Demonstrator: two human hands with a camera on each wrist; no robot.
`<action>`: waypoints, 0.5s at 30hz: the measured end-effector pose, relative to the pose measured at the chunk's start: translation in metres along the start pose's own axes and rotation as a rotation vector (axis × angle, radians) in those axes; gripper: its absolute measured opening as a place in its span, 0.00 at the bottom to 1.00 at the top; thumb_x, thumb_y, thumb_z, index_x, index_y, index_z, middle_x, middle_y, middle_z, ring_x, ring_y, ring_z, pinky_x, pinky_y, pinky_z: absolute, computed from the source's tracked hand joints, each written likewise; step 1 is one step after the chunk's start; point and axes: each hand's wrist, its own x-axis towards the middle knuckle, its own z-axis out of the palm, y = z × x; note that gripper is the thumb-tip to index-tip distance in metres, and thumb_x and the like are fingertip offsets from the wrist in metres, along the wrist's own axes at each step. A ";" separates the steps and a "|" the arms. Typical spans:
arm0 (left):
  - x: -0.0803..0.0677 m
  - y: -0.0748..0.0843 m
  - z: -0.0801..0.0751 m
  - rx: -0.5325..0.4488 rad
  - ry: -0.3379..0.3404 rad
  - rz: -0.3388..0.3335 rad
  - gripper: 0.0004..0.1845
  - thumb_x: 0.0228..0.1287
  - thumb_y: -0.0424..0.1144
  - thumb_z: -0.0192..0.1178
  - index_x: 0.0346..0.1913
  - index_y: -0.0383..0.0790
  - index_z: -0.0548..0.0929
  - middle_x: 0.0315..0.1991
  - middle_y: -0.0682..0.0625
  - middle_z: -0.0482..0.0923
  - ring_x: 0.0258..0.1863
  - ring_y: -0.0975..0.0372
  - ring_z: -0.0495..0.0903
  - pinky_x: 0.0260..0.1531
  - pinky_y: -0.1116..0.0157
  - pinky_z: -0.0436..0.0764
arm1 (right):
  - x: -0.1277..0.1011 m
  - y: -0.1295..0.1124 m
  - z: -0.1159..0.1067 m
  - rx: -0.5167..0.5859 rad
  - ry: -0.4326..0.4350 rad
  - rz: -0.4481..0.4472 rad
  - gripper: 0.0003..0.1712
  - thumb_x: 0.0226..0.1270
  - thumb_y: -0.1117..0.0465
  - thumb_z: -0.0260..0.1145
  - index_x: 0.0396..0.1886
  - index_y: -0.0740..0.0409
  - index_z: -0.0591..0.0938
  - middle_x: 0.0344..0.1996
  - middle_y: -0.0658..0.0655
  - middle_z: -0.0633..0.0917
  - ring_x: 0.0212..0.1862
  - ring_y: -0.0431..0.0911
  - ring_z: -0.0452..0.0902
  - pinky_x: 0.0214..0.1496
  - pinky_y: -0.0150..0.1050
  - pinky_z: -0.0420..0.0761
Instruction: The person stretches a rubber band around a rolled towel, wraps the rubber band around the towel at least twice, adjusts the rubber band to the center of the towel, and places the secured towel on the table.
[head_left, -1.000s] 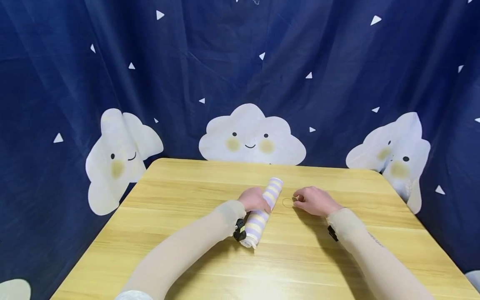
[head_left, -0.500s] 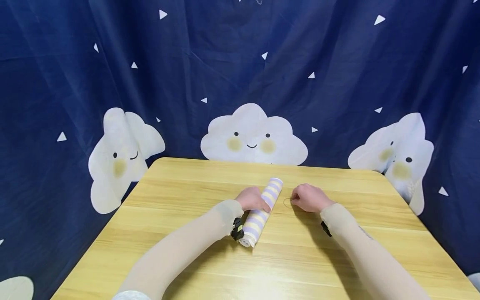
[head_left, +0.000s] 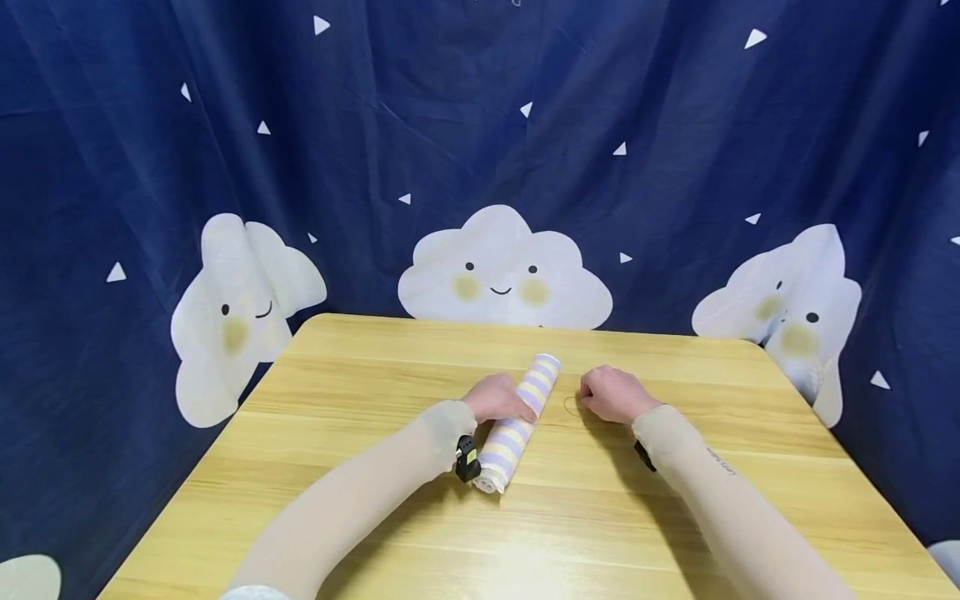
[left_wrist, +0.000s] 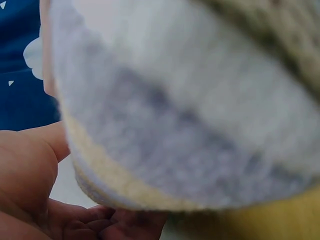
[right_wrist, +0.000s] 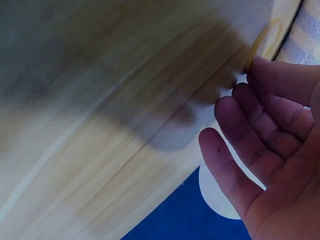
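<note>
Table (head_left: 375,517): pale wood | curtain (head_left: 480,125): navy, clouds | left hand (head_left: 497,398) fingers grip towel roll (head_left: 517,417) | right hand (head_left: 611,395) fingers touch rubber band (head_left: 572,406)

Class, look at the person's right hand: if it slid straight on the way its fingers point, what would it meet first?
The right hand points left, fingertips at the thin yellowish rubber band on the wooden table. It probably meets that first, then the rolled purple-and-yellow striped towel.

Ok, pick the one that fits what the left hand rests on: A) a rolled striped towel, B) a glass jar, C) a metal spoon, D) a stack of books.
A: the left hand lies on the rolled striped towel on the wooden table.
</note>
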 end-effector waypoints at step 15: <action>-0.005 -0.005 -0.003 -0.025 0.000 0.002 0.24 0.48 0.41 0.77 0.41 0.36 0.73 0.36 0.43 0.78 0.29 0.55 0.82 0.28 0.60 0.85 | -0.006 0.002 -0.001 0.043 0.060 -0.026 0.09 0.61 0.66 0.64 0.22 0.51 0.78 0.21 0.47 0.78 0.24 0.42 0.70 0.29 0.37 0.71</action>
